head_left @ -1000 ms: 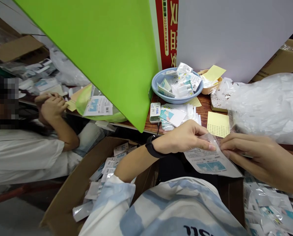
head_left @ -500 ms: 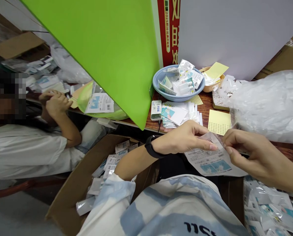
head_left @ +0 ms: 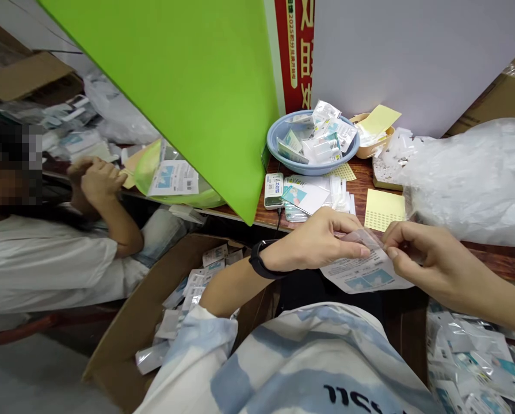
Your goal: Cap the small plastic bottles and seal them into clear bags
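Observation:
A clear plastic packet (head_left: 365, 269) with a printed white and blue card is held over my lap, at the table's front edge. My left hand (head_left: 321, 241) has it pinched between thumb and fingers near the upper left. At the packet's upper right edge, my right hand (head_left: 416, 247) is closed with thumb and forefinger on the plastic. Beyond my hands lie a pile of flat packets and cards (head_left: 306, 198) and a yellow sticker sheet (head_left: 385, 210).
A blue basin (head_left: 313, 168) of packets stands behind, beside a small orange basket (head_left: 372, 150). A large plastic bag (head_left: 477, 178) lies right. Boxed packets (head_left: 477, 362) flank my lap. A green panel (head_left: 188, 86) separates a seated person (head_left: 45, 259) at left.
Both hands and the packet have shifted slightly left and up. The packet's lower edge is tilted up a little more.

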Action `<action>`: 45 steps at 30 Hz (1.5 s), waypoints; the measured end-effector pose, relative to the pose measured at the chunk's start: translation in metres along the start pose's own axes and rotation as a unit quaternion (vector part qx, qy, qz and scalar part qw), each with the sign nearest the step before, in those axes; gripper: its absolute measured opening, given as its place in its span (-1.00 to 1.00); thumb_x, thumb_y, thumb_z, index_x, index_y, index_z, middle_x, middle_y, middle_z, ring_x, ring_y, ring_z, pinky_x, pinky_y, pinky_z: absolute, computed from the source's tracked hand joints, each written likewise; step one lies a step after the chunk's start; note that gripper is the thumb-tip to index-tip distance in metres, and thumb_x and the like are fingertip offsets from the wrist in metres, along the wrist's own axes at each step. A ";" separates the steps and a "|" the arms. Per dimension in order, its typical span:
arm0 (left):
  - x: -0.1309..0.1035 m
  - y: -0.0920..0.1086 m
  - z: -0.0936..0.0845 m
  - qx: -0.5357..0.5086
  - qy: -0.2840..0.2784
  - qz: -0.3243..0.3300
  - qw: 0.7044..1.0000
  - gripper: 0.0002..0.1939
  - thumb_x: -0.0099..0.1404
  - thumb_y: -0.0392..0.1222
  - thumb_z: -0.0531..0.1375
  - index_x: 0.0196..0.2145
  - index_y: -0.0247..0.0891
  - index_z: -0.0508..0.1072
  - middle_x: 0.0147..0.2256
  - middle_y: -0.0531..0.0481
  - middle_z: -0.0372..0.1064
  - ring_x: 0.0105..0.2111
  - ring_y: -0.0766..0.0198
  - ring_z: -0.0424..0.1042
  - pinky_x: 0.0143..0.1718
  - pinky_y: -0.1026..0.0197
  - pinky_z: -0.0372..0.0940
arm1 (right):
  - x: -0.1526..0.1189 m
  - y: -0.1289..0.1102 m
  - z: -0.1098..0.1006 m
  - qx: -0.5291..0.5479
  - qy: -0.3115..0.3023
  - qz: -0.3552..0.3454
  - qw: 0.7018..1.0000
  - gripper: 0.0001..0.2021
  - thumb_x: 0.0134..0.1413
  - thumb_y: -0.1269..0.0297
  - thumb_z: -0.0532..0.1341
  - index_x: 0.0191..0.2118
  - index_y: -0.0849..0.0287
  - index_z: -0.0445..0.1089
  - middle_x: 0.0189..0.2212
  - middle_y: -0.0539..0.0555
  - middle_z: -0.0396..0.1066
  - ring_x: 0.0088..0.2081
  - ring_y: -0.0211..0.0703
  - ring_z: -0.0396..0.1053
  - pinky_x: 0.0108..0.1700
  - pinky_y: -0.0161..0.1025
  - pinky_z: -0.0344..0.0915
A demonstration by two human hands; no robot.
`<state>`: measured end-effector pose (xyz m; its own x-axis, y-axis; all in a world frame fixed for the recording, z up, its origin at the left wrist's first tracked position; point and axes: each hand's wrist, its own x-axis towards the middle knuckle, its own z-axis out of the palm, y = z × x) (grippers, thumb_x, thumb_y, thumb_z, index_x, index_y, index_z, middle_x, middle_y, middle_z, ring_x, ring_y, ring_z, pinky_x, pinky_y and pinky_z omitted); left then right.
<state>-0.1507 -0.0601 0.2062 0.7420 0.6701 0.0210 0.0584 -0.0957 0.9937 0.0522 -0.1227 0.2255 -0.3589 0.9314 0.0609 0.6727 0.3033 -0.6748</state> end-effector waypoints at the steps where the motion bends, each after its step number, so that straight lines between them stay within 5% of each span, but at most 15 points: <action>1: 0.000 0.000 0.001 0.007 0.004 -0.012 1.000 -0.87 0.08 -0.22 0.35 -0.44 -0.37 0.58 -0.41 -0.02 0.45 -0.37 0.29 0.39 -0.31 0.27 0.24 | 0.001 0.001 0.001 -0.006 0.006 -0.004 1.000 -0.86 0.06 0.35 0.09 -0.50 0.12 0.23 -0.60 -0.04 0.26 -0.57 -0.29 0.15 -0.56 -0.34 0.10; 6: 0.004 -0.002 0.007 0.006 0.037 -0.078 0.996 -0.94 0.05 -0.38 0.26 -0.44 -0.38 0.50 -0.48 0.05 0.40 -0.44 0.34 0.32 -0.37 0.29 0.20 | 0.007 0.006 0.007 -0.041 0.028 -0.025 0.998 -0.88 0.02 0.35 0.08 -0.50 0.14 0.26 -0.60 -0.03 0.29 -0.59 -0.31 0.16 -0.58 -0.35 0.08; 20: 0.010 -0.022 0.026 -0.111 0.096 -0.013 0.989 -0.85 0.09 -0.19 0.32 -0.44 -0.36 0.56 -0.41 -0.05 0.51 -0.39 0.32 0.39 -0.29 0.26 0.26 | 0.009 0.012 0.005 -0.024 0.023 0.021 0.999 -0.83 0.02 0.25 0.08 -0.52 0.14 0.27 -0.65 -0.06 0.21 -0.62 -0.33 0.07 -0.61 -0.35 0.02; 32: 0.024 -0.027 0.041 -0.015 0.217 -0.008 0.976 -0.85 0.11 -0.20 0.27 -0.51 -0.36 0.51 -0.52 0.00 0.43 -0.47 0.34 0.31 -0.42 0.29 0.19 | 0.017 0.018 0.002 -0.008 0.010 0.046 0.999 -0.82 0.02 0.19 0.05 -0.52 0.13 0.24 -0.64 -0.06 0.19 -0.58 -0.29 0.08 -0.56 -0.32 0.02; 35: 0.032 -0.032 0.027 -0.019 0.171 0.011 0.985 -0.80 0.14 -0.13 0.29 -0.48 -0.36 0.53 -0.47 -0.01 0.45 -0.41 0.30 0.36 -0.34 0.27 0.23 | 0.022 0.028 -0.004 -0.007 0.028 0.046 0.999 -0.82 0.00 0.19 0.08 -0.52 0.13 0.26 -0.61 -0.03 0.25 -0.56 -0.28 0.12 -0.54 -0.31 0.05; 39: 0.030 -0.043 0.002 -0.143 0.050 -0.007 0.988 -0.62 0.07 -0.03 0.39 -0.23 -0.34 0.57 -0.24 -0.10 0.52 -0.23 0.18 0.47 -0.15 0.18 0.32 | 0.022 0.049 -0.021 0.064 0.068 0.130 0.987 -0.78 0.00 0.08 0.16 -0.47 0.12 0.28 -0.56 -0.02 0.30 -0.53 -0.24 0.24 -0.55 -0.32 0.15; 45: 0.027 -0.062 0.026 -0.363 0.175 0.015 0.915 -0.50 -0.04 -0.04 0.47 -0.17 -0.34 0.56 -0.21 -0.15 0.54 -0.21 0.18 0.51 -0.10 0.17 0.36 | 0.016 0.069 -0.024 0.247 0.157 0.181 0.939 -0.68 0.00 -0.04 0.30 -0.42 0.13 0.33 -0.51 0.00 0.37 -0.49 -0.22 0.31 -0.49 -0.30 0.28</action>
<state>-0.1169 -0.0551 0.1423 0.4685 0.8824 -0.0426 -0.5122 0.3106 0.8007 0.1083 -0.0826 0.1973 0.0961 0.9925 -0.0757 0.3040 -0.1017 -0.9472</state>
